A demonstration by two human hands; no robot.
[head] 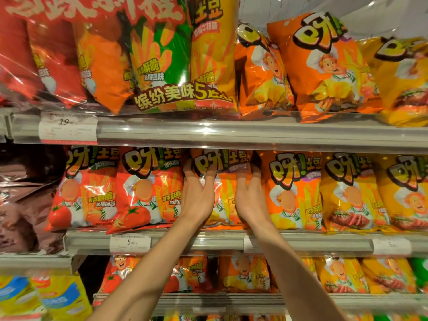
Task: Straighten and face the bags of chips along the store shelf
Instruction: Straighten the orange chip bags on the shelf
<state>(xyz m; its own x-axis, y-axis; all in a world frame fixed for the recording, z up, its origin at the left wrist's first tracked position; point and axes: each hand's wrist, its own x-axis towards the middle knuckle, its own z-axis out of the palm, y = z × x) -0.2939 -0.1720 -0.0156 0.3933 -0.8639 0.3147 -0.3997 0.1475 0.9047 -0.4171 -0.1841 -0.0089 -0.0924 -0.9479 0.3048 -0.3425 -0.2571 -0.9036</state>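
Note:
An orange bag of chips (223,163) stands upright on the middle shelf (208,242), facing front, between a red tomato bag (148,188) and another orange bag (294,193). My left hand (199,198) holds its left side, thumb at the bag's left edge and fingers spread on the front. My right hand (250,198) holds its right side, with fingers on the front and around the right edge. The hands hide the lower half of the bag.
A second red bag (85,188) stands further left, with yellow bags (349,193) to the right. Large multi-packs (162,54) and leaning orange bags (324,66) fill the upper shelf. Brown bags (27,193) sit far left. More bags (243,274) line the lower shelf.

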